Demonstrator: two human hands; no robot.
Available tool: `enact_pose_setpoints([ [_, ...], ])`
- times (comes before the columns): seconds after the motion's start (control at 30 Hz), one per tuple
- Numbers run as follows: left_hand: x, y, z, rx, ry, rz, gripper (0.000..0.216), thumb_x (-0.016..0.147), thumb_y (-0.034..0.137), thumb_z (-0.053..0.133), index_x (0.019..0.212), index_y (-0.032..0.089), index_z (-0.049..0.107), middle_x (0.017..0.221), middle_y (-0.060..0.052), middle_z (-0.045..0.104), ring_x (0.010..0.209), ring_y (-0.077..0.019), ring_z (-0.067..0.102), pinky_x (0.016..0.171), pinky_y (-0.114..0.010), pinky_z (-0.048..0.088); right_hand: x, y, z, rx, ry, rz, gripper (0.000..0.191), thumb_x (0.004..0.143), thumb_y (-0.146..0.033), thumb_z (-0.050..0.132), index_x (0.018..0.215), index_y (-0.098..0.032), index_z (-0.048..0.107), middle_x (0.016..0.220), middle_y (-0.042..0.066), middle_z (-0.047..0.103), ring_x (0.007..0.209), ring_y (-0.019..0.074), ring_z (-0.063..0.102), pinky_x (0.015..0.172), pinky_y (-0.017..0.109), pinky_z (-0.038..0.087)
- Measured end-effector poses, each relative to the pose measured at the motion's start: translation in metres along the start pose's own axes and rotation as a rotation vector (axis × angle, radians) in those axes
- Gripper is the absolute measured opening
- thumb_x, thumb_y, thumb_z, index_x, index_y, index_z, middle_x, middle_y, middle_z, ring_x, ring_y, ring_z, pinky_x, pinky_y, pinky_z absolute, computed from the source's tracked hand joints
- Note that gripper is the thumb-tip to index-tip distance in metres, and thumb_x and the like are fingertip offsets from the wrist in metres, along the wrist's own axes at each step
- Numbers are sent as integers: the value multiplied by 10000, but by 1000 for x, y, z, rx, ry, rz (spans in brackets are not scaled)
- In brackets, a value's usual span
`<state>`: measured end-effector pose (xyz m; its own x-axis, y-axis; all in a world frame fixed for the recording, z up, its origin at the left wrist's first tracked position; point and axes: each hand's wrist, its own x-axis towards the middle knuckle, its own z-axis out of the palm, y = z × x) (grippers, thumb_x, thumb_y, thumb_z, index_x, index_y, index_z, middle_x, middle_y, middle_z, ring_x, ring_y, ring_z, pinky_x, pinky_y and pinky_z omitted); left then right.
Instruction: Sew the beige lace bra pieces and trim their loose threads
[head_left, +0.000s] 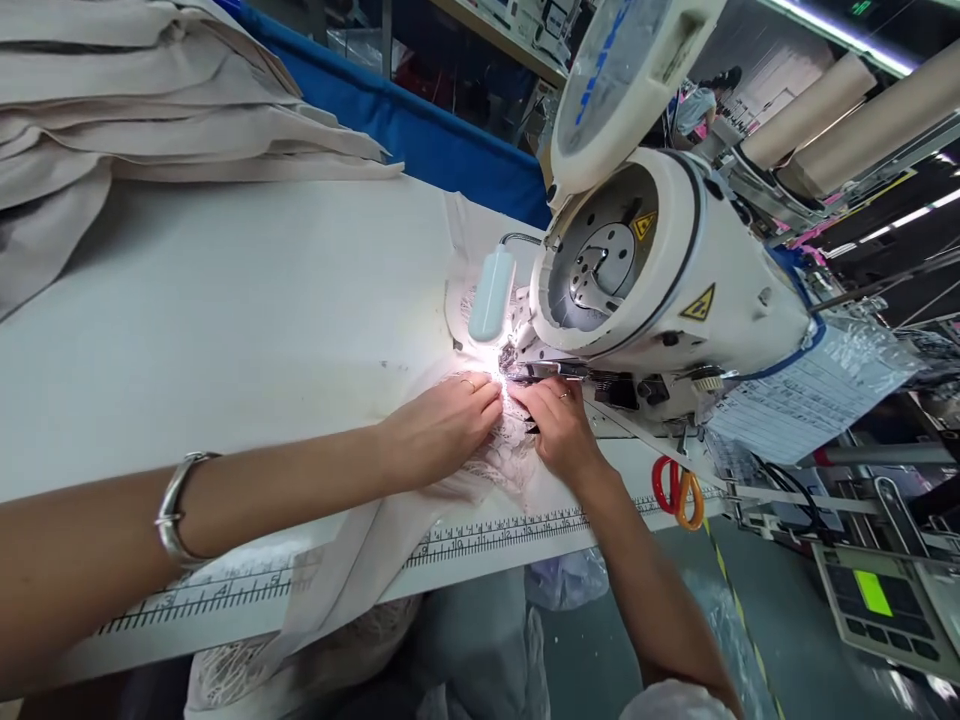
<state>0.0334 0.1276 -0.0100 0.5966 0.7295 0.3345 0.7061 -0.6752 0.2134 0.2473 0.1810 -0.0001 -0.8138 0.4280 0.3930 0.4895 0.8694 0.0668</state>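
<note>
Pale pink lace fabric lies under the needle area of a white sewing machine and hangs over the table's front edge. My left hand rests on the lace just left of the needle, its fingers together and pressed down on the cloth. Close by on the right, my right hand has thumb and fingers closed at the lace edge, beside the presser foot. A small dark tip shows by its palm; I cannot make out what it is. Bright light from a pale lamp washes out the stitching point.
Stacked beige fabric pieces lie at the back left. A measuring tape runs along the front of the white table. Red and orange scissor handles stick out at the right. A paper sheet hangs below the machine.
</note>
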Motion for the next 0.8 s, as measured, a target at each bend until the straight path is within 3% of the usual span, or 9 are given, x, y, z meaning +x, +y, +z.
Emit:
enact_pose_setpoints([
  [0.1,2,0,-1,44,-45,13,207,950,101,460,1012,70,655,1040,-170,673,974,-267,607,867,-411,498,0,1,1,47,-34,37,430,913,-21,366,1191,-168,659,1050,102,694,987,244,555,918,392,395],
  [0.23,2,1,-1,59,-53,15,232,949,88,440,1040,55,651,1043,-169,665,971,-266,597,867,-403,494,0,-1,1,60,-45,46,401,900,-8,389,1108,-186,682,1181,91,703,1049,243,573,954,408,366],
  [0.4,2,0,-1,54,-41,9,242,962,103,413,1001,88,651,1011,-151,661,956,-263,581,838,-399,497,0,-3,1,49,-28,57,322,919,-37,431,1036,-189,689,1172,74,733,1046,236,598,950,408,340],
  [0.8,1,0,-2,52,-44,16,253,944,72,407,1004,87,653,1037,-168,673,958,-260,598,843,-405,506,1,-5,1,12,5,13,357,949,-19,379,1072,-166,681,1200,75,731,1067,218,614,970,400,328],
])
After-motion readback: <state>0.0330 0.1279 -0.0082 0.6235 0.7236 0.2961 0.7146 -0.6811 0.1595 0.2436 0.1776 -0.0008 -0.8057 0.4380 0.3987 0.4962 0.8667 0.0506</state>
